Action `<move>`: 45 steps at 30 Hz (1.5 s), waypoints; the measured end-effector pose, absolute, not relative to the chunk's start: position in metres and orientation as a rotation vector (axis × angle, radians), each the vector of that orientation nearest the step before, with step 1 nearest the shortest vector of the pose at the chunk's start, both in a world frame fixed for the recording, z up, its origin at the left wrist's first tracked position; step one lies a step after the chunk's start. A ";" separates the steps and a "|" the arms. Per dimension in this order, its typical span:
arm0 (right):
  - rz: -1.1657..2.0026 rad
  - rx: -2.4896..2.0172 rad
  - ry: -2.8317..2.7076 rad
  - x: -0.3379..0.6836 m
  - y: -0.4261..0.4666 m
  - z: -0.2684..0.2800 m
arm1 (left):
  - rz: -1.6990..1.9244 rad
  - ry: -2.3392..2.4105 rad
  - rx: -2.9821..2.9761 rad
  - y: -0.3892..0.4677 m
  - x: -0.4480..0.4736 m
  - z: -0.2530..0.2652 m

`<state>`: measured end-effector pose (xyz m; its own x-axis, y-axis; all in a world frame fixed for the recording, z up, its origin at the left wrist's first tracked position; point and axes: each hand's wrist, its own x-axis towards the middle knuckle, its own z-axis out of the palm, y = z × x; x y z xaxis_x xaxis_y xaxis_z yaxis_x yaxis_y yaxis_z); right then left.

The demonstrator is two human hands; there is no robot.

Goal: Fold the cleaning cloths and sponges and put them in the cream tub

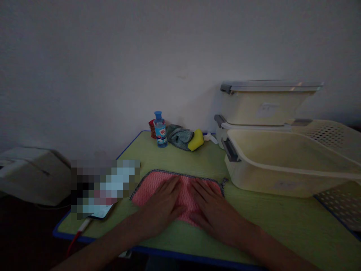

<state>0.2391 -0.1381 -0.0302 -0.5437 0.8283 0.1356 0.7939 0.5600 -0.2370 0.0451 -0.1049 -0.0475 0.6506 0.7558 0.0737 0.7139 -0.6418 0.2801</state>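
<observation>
A pink textured cleaning cloth with a dark checked edge lies spread on the green table. A small hanging loop sticks out at its far right corner. My left hand rests flat on the cloth's left half, fingers stretched forward. On the right half, my right hand also lies flat, its fingers slightly spread. Both thumbs point inward, with a gap of cloth between them. Neither hand grips anything. Parts of the cloth are hidden beneath the hands.
Near the wall stand a blue-capped bottle, a grey cloth, a yellow sponge and a small white object. An open plastic bin and a lidded box stand right. A phone with a cable lies left.
</observation>
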 end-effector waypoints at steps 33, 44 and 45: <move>0.091 -1.755 -2.291 0.190 -0.135 0.005 | 0.392 1.389 2.844 -0.094 0.037 -0.024; 0.151 -1.797 -2.226 0.172 -0.131 -0.042 | 0.339 1.310 2.939 -0.090 0.046 -0.063; 0.152 -1.805 -2.235 0.173 -0.132 -0.041 | 0.335 1.320 2.937 -0.090 0.046 -0.061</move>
